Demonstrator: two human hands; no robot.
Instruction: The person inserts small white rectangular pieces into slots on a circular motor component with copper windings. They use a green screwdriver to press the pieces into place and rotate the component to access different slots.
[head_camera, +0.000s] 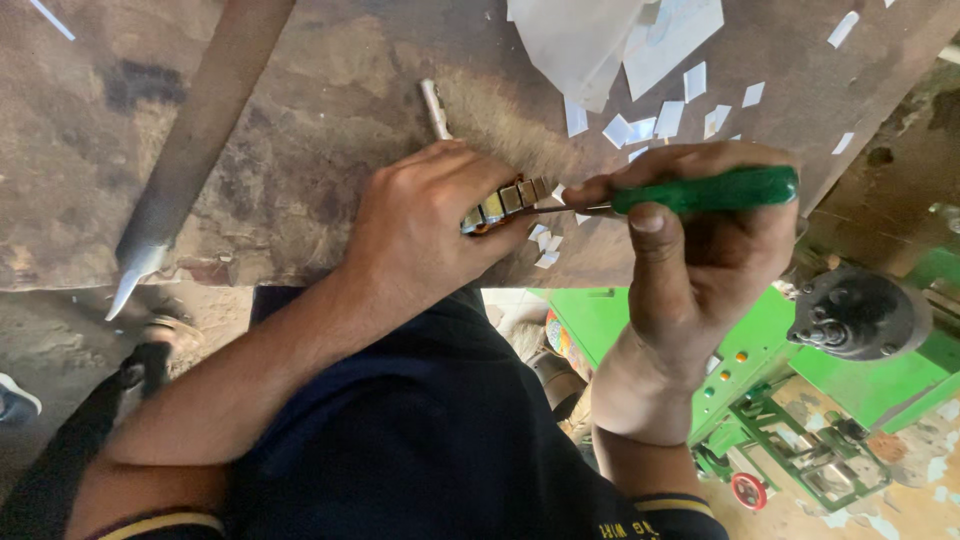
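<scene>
Here a worn brown bench (330, 90) fills the upper part of the head view, its near edge running just above the person's lap. Beyond its right edge stands a green machine (880, 380) with a dark round metal head. A long flat metal bar (190, 150) lies slantwise across the bench's left part, its pointed end overhanging the near edge. White paper sheets (610, 35) sit at the far edge, with small white paper scraps (640, 128) strewn toward the middle. At the near edge the left hand (420, 225) has its fingers curled tight around a small ridged metal part (505, 203), pressing it to the bench. Just beside it, the right hand (700, 240) wraps closed around a green-handled screwdriver (705, 190), thumb pressed up against the handle, the metal tip touching the part.
</scene>
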